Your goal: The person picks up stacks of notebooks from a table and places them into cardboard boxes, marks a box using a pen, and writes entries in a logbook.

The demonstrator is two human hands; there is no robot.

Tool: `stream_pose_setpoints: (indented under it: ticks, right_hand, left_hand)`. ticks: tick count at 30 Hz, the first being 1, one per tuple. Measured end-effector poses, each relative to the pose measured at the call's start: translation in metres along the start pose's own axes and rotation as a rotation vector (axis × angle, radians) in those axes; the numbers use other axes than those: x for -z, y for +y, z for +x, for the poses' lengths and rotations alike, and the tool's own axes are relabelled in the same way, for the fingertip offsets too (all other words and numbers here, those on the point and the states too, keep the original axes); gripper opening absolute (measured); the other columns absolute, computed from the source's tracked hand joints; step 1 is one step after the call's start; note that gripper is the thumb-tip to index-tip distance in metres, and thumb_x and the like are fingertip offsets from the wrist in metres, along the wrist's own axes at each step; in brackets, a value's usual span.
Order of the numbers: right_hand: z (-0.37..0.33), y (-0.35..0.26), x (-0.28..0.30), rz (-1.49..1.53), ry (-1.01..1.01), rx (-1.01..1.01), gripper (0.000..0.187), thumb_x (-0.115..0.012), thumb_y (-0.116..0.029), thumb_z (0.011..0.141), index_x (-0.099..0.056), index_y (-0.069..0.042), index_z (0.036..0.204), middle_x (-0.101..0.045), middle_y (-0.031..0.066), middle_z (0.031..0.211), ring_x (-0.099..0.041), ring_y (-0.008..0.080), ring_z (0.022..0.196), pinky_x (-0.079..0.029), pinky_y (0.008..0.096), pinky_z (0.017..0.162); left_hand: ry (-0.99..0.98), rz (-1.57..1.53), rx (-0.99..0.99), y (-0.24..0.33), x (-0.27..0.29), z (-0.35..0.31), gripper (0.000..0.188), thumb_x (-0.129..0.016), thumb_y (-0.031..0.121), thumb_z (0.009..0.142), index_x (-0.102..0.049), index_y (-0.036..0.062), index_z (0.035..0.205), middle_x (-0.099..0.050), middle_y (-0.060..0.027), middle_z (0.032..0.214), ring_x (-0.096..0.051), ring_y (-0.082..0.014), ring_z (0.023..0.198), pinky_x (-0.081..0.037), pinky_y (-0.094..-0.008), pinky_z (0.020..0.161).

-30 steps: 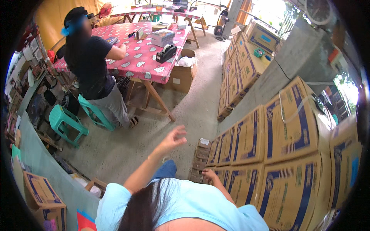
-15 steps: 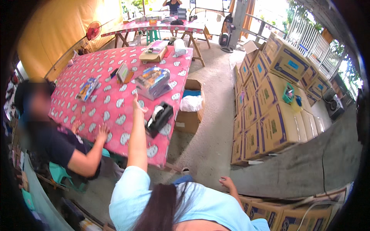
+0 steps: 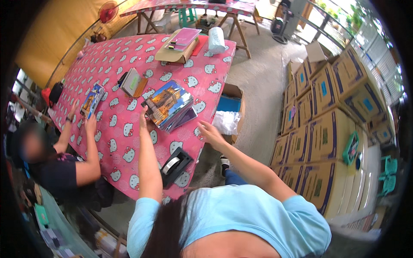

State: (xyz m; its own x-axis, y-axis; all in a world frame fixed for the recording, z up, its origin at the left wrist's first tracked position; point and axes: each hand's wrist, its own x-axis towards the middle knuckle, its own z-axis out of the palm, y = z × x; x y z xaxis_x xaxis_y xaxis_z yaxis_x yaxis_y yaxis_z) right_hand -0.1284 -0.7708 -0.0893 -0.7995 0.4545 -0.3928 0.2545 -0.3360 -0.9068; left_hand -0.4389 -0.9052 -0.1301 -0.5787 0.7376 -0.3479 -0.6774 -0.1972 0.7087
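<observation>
A stack of glossy books (image 3: 170,103), the top cover showing a building under a blue sky, lies on the pink patterned table near its right edge. My left hand (image 3: 145,119) is against the stack's left side, fingers stretched out along it. To the stack's right, my right hand (image 3: 210,133) hovers with its fingers apart and nothing in them. A black tape dispenser (image 3: 175,165) with a pale roll sits nearer me on the table. Beneath the top books, a purple-edged book (image 3: 185,118) sticks out to the right.
On my left, a seated person (image 3: 64,159) has both hands at a similar book (image 3: 91,101). A notebook (image 3: 130,81), an open carton (image 3: 176,53) and a white roll (image 3: 216,40) lie farther back. Beside the table stands a box (image 3: 238,116); cartons (image 3: 320,135) are piled at right.
My left hand has reached the stack's left side. My right hand has come up from low at the right to beside the stack. The seated person's hands have moved to the other book.
</observation>
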Motion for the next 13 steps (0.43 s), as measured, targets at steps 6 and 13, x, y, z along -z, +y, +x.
stream_pose_setpoints:
  ticks: [6,13]
  right_hand:
    - [0.126,-0.016,-0.072,0.782,0.030,-0.120,0.097,-0.058,-0.069,0.072,-0.015,-0.014,0.140,-0.031,0.0145,0.138,-0.039,0.0357,0.123,-0.040,0.0573,0.092]
    - [0.137,0.027,-0.003,1.154,-0.527,-0.220,0.087,-0.062,-0.063,0.073,-0.033,-0.010,0.134,-0.048,0.0095,0.125,-0.048,0.0283,0.115,-0.042,0.0429,0.096]
  left_hand:
    - [0.337,0.347,-0.374,-0.009,-0.027,-0.022,0.040,-0.068,0.031,0.072,-0.052,0.0066,0.099,-0.059,-0.0053,0.086,-0.060,-0.0188,0.071,-0.051,-0.0311,0.059]
    - [0.437,1.057,-1.039,-0.058,-0.214,-0.135,0.095,-0.078,0.050,0.060,-0.035,0.0049,0.131,-0.041,-0.0174,0.121,-0.045,-0.0271,0.107,-0.037,-0.0409,0.090]
